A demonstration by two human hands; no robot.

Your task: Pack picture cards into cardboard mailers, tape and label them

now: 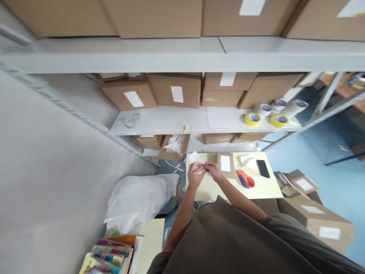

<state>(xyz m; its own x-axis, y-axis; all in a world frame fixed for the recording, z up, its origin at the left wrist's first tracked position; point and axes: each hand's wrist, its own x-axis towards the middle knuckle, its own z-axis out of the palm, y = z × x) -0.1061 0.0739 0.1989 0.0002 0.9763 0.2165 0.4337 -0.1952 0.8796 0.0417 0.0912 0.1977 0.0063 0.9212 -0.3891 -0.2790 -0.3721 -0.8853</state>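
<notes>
Both my hands meet above the left part of a pale yellow table. My left hand (195, 174) is closed on a white slip of paper (195, 156), which sticks up past the fingers. The fingertips of my right hand (213, 169) pinch at the same slip, close beside the left fingers; exactly where they grip is too small to make out. Just right of my right hand lies a flat cardboard box (231, 170) with a white label. Farther right are an orange and blue tape dispenser (245, 179), some white paper strips (246, 160) and a black phone (262, 168).
A metal shelf (171, 118) with cardboard boxes rises behind the table (269, 188). Yellow tape rolls (252, 119) stand on it. An open box (174, 147) holds white packing material. At left sits a large white bag (139, 198); boxes (316, 217) lie at right.
</notes>
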